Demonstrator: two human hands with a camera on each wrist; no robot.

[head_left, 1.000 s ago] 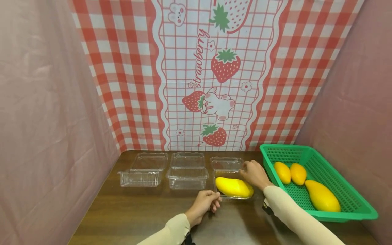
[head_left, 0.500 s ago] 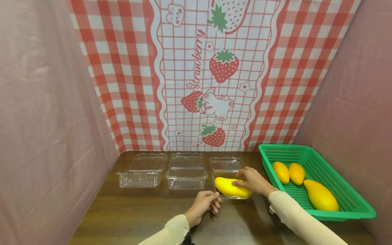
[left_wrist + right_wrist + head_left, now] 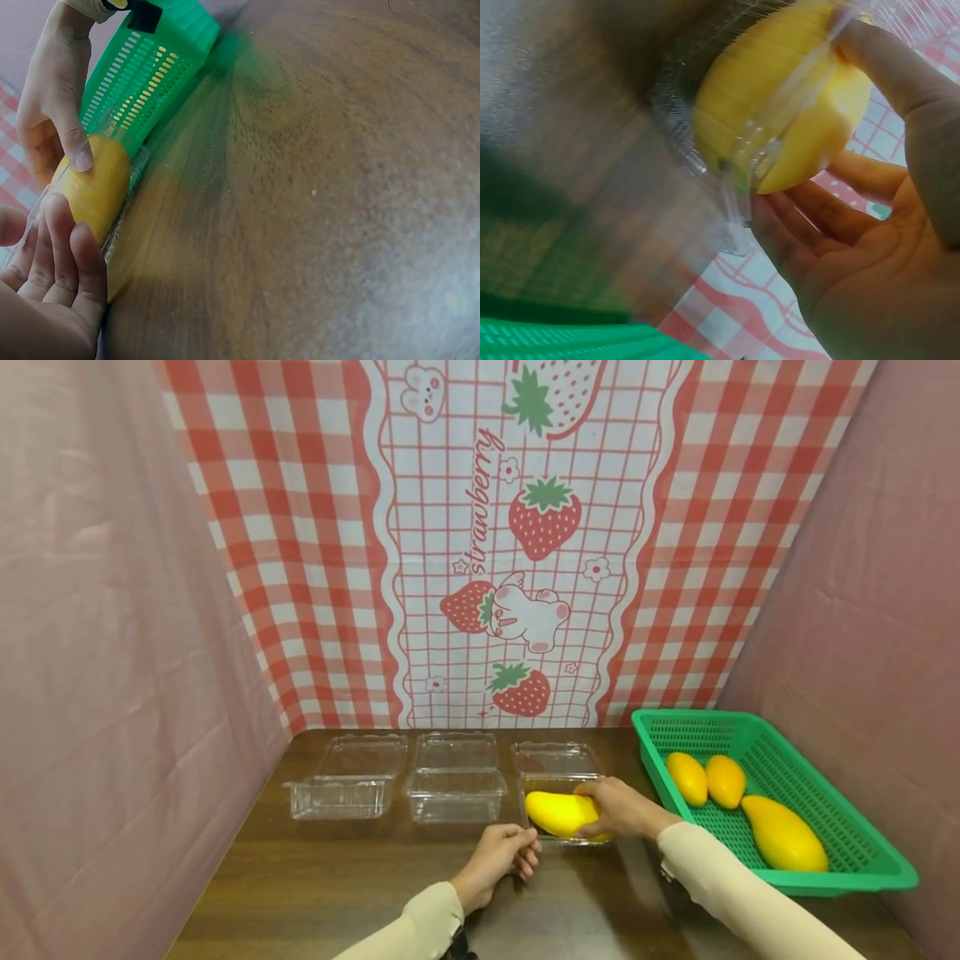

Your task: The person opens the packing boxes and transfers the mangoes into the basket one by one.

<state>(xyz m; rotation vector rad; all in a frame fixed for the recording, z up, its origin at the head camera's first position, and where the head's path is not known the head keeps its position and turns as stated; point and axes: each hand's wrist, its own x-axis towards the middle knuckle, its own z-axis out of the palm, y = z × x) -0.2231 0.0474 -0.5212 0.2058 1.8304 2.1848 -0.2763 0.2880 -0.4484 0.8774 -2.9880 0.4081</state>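
A large yellow mango (image 3: 558,812) lies lengthwise in the right-hand clear plastic clamshell box (image 3: 558,841), whose lid (image 3: 555,758) is folded back. My right hand (image 3: 626,810) grips the mango's right end, thumb on the near side and fingers on the far side, as the right wrist view shows with the mango (image 3: 780,97) rising above the box wall. At the box's front left corner, my left hand (image 3: 498,858) pinches the rim between thumb and fingers. In the left wrist view, the curled fingers of that left hand (image 3: 56,277) stand at the box edge beside the mango (image 3: 97,187).
Two more clear clamshell boxes, a middle one (image 3: 457,808) and a left one (image 3: 341,802), stand with lids raised back. On the right, a green plastic basket (image 3: 862,839) holds a large mango (image 3: 783,835) and two smaller mangoes (image 3: 686,778). A checked strawberry cloth (image 3: 337,610) hangs behind the table.
My right hand has moved from the box's back right corner down onto the mango's right end and taken hold of it. The left hand has stayed at the box corner.
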